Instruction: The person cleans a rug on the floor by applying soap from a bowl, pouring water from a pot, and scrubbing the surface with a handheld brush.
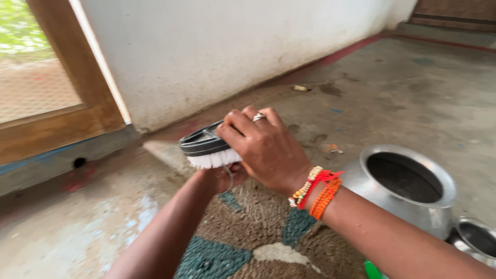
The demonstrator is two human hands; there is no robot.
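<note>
Right hand (266,147): fingers curled over the scrub brush (206,147), frame centre.
Left hand (225,178): mostly hidden beneath the bristles; grip cannot be told.
Mat (258,232): far edge under the brush.
Steel pot (405,188): right, bare floor beyond.

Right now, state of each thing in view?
scrub brush: gripped, lifted, white bristles down
right hand: fingers closed over the brush top
left hand: under the brush, mostly hidden
large metal pot: upright, open, inside dark
small metal pot: upright, open, partly cut off
woven mat: flat on floor
</note>
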